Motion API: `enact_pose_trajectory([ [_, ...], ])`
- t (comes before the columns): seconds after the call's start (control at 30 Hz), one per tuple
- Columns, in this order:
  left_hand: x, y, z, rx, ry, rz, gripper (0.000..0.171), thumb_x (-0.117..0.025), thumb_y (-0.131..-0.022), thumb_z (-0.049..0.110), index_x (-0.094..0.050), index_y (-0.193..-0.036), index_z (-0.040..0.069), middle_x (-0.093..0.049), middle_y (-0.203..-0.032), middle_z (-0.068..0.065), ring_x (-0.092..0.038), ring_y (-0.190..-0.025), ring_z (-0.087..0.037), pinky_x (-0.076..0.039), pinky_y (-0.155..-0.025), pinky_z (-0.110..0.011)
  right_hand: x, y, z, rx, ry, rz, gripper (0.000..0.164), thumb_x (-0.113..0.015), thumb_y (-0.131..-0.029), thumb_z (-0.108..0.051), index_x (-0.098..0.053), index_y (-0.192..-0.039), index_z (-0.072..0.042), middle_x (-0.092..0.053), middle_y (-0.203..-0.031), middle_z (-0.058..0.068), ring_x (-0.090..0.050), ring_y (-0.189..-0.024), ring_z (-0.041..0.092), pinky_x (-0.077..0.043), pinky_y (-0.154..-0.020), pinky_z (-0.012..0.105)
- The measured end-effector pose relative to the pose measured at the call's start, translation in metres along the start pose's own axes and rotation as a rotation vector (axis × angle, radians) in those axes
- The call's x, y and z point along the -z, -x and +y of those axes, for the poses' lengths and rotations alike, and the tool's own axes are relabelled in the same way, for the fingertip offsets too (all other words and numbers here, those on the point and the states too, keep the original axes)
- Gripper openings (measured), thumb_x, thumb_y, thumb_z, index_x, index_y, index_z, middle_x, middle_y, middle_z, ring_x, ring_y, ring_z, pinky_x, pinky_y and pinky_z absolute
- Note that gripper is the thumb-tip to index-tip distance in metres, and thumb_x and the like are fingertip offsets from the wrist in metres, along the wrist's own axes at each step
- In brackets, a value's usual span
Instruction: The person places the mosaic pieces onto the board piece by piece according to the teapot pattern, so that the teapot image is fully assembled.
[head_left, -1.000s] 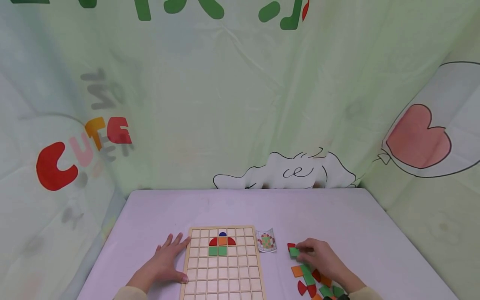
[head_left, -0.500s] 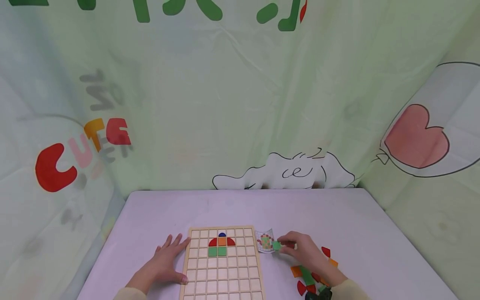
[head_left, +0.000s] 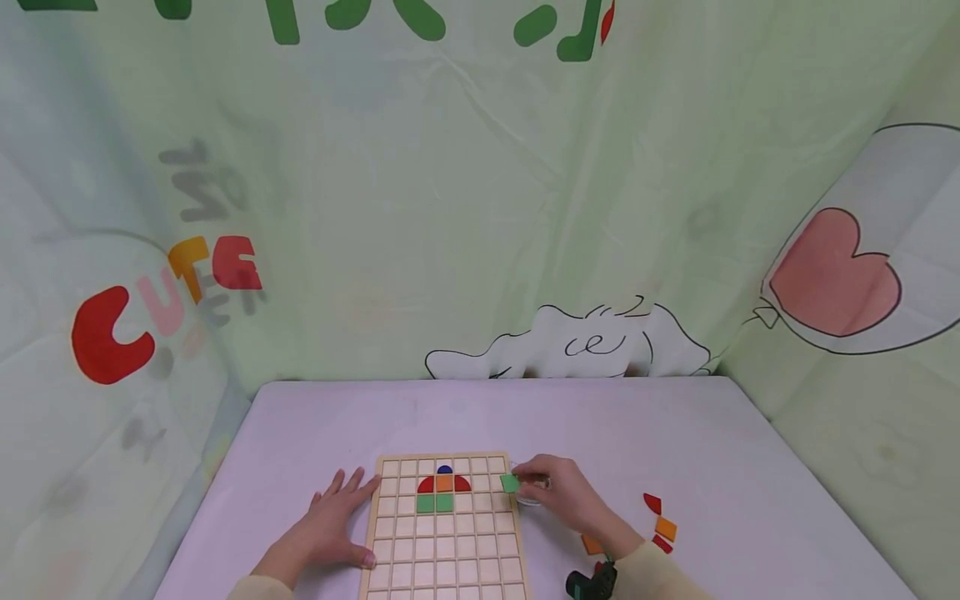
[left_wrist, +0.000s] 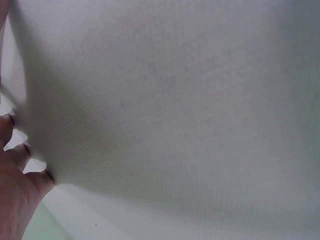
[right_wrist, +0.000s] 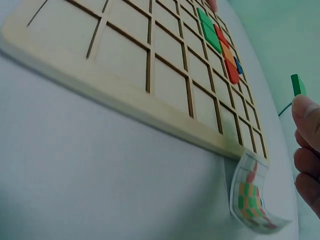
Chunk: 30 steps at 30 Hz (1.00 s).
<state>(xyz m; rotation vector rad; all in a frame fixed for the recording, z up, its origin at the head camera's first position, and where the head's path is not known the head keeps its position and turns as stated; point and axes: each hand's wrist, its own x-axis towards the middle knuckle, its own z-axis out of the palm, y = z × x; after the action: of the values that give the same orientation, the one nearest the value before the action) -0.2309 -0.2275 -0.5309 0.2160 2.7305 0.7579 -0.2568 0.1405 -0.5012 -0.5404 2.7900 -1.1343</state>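
Right wrist only: green tile's edge (right_wrist: 297,86)

Pale green curtain (head_left: 360,208), pink heart (head_left: 834,279), lilac table (head_left: 600,425)

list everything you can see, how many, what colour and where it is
backdrop: at least one, mostly pale green, printed, behind the table
table: one, pale lilac, under the board
board: one, pale wood, on the table
half-disc: one, blue, board's far end
middle square: one, orange, next to the half-disc
red pieces: two, red, flanking the middle square
green squares: two, green, side by side on the board
held square: one, green, in the right hand
card: one, multicoloured, at board's right edge
loose pieces: at least four, orange and red, right of board
device: one, black, behind the right hand
sleeves: two, beige, behind the hands
left hand: one, bare, against board's left edge
right hand: one, bare, pinching the held square
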Motion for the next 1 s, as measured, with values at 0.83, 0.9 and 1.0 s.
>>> enact_pose_trajectory([
  [0.83,0.002,0.003,0.001,-0.025,0.008,0.017,0.119,-0.099,-0.054,0.038,-0.043,-0.156,0.011,-0.029,-0.165,-0.025,-0.012,-0.154,-0.055,-0.013,-0.116,-0.08,-0.05,-0.022,-0.032,0.042,0.183,-0.095,0.019,-0.082,-0.086,-0.016,-0.08,-0.103,-0.008,-0.075,-0.097,0.0,-0.061,-0.082,0.007,-0.056,-0.073,0.027],
  [0.9,0.002,0.003,0.001,-0.028,0.01,0.017,0.119,-0.099,-0.054,0.038,-0.043,-0.156,0.011,-0.029,-0.165,-0.025,-0.012,-0.154,-0.055,-0.013,-0.116,-0.08,-0.051,-0.022,-0.035,0.035,0.2,-0.101,0.02,-0.082,-0.086,-0.017,-0.08,-0.103,-0.007,-0.074,-0.096,0.001,-0.06,-0.081,0.008,-0.055,-0.072,0.027],
  [1.0,0.002,0.003,0.001,-0.028,0.01,0.016,0.119,-0.099,-0.055,0.038,-0.043,-0.156,0.011,-0.03,-0.165,-0.025,-0.012,-0.154,-0.055,-0.014,-0.115,-0.08,-0.052,-0.023,-0.038,0.033,0.218,-0.105,0.021,-0.082,-0.086,-0.018,-0.079,-0.103,-0.006,-0.074,-0.096,0.001,-0.059,-0.081,0.007,-0.054,-0.071,0.026],
])
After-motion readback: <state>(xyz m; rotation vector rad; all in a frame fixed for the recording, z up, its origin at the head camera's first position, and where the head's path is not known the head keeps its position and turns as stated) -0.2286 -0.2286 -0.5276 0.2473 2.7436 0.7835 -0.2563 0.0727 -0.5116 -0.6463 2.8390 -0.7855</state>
